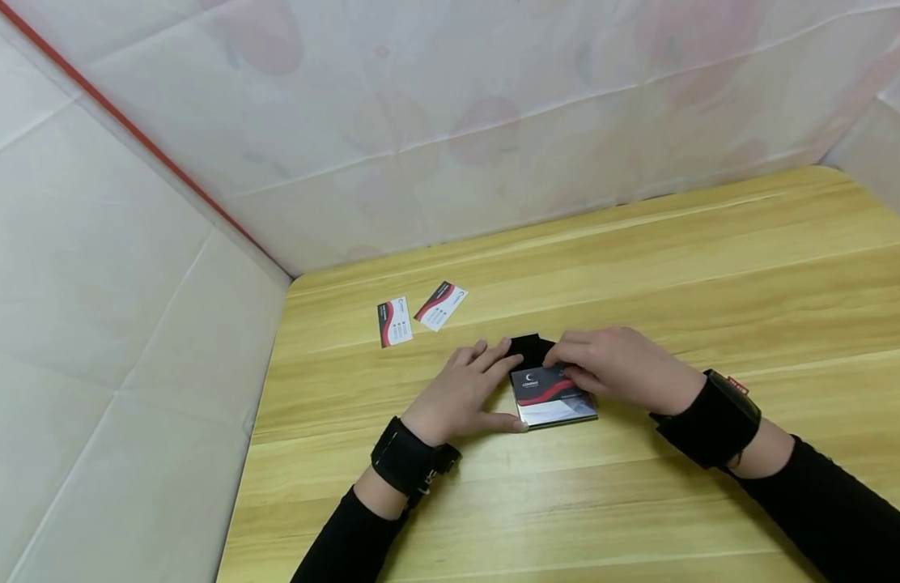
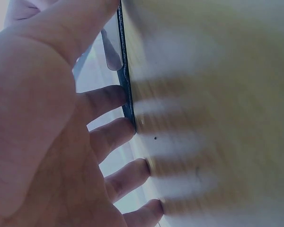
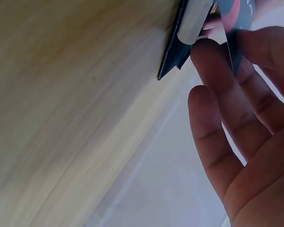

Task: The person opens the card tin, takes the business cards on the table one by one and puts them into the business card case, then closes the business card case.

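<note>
A business card case with a black flap (image 1: 524, 350) folded out and a silvery front (image 1: 559, 413) lies on the table. Over it is a dark business card (image 1: 539, 385) with a red wave. My right hand (image 1: 617, 364) pinches this card between thumb and fingers; in the right wrist view the card (image 3: 233, 42) stands tilted above the case's black edge (image 3: 168, 61). My left hand (image 1: 457, 397) rests with spread, nearly straight fingers along the case's left side. Its thumb touches the near corner and its fingertips reach the flap. The left wrist view shows fingers (image 2: 109, 137) against the case's edge.
Two white, black and red business cards, one upright (image 1: 395, 322) and one slanted (image 1: 440, 306), lie beyond my left hand. The wooden table (image 1: 712, 291) meets a fabric-covered wall (image 1: 494, 121) at the back and another wall (image 1: 151, 364) on the left.
</note>
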### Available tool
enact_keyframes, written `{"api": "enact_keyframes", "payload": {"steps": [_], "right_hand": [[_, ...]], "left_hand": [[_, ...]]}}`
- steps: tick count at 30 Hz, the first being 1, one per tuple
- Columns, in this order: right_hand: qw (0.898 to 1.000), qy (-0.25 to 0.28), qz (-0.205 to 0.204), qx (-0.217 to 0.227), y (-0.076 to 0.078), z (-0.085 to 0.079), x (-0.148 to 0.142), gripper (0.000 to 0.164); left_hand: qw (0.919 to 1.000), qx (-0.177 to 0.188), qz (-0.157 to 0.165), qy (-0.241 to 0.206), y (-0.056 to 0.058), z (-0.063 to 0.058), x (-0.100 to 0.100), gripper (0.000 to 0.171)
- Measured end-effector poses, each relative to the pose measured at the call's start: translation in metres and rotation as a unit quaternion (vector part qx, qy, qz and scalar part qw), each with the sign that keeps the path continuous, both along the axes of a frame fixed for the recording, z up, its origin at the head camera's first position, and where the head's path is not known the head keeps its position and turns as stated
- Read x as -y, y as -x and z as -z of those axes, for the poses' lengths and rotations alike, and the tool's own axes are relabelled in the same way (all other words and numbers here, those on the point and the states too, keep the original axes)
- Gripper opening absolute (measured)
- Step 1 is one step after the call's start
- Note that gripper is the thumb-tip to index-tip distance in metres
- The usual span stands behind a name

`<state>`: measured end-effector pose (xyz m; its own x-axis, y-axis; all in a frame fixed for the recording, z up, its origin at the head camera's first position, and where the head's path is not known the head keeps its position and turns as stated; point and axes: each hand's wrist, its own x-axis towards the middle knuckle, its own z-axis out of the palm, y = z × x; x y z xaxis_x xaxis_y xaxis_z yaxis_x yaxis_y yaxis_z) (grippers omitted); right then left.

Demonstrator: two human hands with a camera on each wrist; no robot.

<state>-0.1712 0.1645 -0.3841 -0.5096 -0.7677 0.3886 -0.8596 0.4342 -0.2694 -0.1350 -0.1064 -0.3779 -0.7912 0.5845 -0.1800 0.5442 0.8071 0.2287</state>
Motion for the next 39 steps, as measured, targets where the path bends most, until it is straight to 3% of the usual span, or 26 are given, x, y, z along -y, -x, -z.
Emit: {"api": "enact_keyframes", "payload": {"steps": [11, 30, 39], "right_hand": [[0.996, -0.062, 0.005, 0.058, -0.0038, -0.0029, 0.0023, 0.022], [0.996, -0.078, -0.006, 0.036, -0.0058, -0.0009, 0.0036, 0.016], [0.997, -0.07, 0.007, 0.035, -0.0045, 0.0019, 0.0021, 0.023]], "left_hand": [[1.0, -0.002, 0.004, 0.002, -0.0016, -0.0056, -0.0011, 0.094], [1.0, -0.004, 0.002, 0.005, -0.0005, -0.0024, -0.0015, 0.093], [1.0, -0.001, 0.005, 0.0, -0.0005, 0.0001, -0.001, 0.093]]}}
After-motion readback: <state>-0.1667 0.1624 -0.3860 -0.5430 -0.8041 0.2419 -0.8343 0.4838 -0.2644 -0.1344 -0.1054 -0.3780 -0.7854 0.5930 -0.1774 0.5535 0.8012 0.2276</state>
